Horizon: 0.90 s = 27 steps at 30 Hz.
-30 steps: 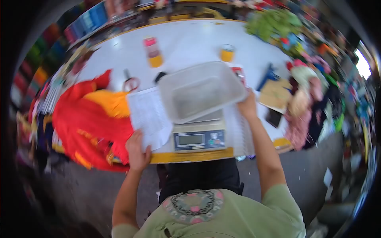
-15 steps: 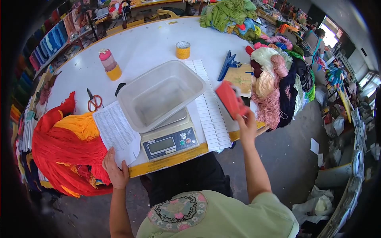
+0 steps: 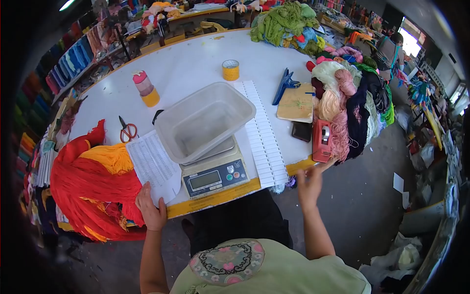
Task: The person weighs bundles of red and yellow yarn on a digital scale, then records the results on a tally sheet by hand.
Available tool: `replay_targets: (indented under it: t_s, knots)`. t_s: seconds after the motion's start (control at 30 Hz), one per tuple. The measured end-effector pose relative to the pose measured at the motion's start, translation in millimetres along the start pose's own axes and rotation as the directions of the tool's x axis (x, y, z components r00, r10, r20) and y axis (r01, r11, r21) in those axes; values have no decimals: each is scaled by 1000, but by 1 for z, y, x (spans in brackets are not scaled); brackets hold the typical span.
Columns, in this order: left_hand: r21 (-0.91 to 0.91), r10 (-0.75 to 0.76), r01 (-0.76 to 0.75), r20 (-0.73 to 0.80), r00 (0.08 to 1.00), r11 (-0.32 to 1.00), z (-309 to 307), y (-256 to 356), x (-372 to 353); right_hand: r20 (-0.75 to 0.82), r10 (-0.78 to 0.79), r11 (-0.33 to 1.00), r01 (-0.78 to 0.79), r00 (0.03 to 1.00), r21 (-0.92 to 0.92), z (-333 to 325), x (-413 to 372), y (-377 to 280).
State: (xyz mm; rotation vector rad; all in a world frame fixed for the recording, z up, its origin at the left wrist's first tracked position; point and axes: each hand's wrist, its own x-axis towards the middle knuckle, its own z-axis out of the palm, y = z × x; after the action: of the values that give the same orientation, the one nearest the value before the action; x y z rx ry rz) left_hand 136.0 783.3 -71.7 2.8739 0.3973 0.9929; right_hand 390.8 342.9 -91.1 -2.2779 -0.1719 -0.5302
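At the counter (image 3: 221, 196) rim a red dispenser (image 3: 322, 140) perches and could slip off; right hand (image 3: 310, 182) spread below, left hand (image 3: 151, 211) flat on paper (image 3: 152, 165).

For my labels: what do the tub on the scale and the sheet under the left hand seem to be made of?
The tub looks like translucent plastic, cloudy and matt, with thin, rounded moulded walls. The sheet, under the left hand, seems to be thin white paper: it lies flat and is printed in fine rows.
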Motion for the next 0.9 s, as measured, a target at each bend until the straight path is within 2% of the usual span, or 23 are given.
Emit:
replay_targets:
  t_s: [0.03,0.07,0.17,0.23,0.3,0.33,0.43,0.5,0.57,0.6,0.63,0.67,0.7,0.73,0.8,0.83,0.87,0.9]
  knots:
    - [0,2,-2,8,1000,1000,-1,1,0,76,202,928,-216,976,305,16,-12,-8]
    - [-7,13,-13,-5,1000,1000,0,-1,-1,210,363,721,-416,908,554,27,-21,-16]
    - [-21,25,-26,-29,999,999,4,-3,-4,369,413,665,-553,833,502,18,-14,-19]
    - [-9,16,-16,-24,1000,1000,2,-2,-3,291,352,836,-439,889,328,23,-17,-14]
    - [-9,37,-37,-28,999,999,2,-2,-2,225,265,948,-296,938,116,26,-16,-7]
    - [-11,42,-43,-31,999,999,2,-2,-3,158,186,982,-188,970,-4,15,-17,-32]
    - [-27,34,-35,-34,999,999,5,-4,-5,173,193,981,-187,966,-48,15,-17,-36]
    - [-34,-1,0,-11,1000,999,1,0,-5,291,270,920,-335,918,203,8,-18,-32]
    - [-51,-20,19,-23,1000,999,-6,5,-1,418,306,767,-482,855,424,-2,-20,-21]
    - [-68,-29,26,-47,998,997,-9,8,-1,377,229,866,-364,898,342,-14,-22,-8]
    - [-86,-42,36,-69,997,996,-12,12,-1,377,195,872,-336,906,356,-39,-23,-10]
    - [-112,-39,29,-91,995,993,-16,16,0,436,160,922,-292,886,255,-66,-24,5]
    - [-140,-43,27,-109,993,990,-20,21,1,517,140,964,-234,845,123,-97,-23,21]
    - [-169,-51,30,-123,991,985,-22,28,0,556,180,984,-150,811,-101,-136,-20,13]
    - [-289,27,-55,-101,995,956,-19,51,1,649,257,910,47,716,-412,-197,-20,15]
    - [-352,63,-93,-96,993,931,-14,67,4,608,413,815,23,678,-580,-221,-17,1]
    - [-475,143,-172,-96,985,863,-6,88,9,569,313,750,169,761,-639,-242,-23,6]
    - [-589,223,-246,-113,968,770,2,112,17,531,298,713,185,793,-677,-257,-17,3]
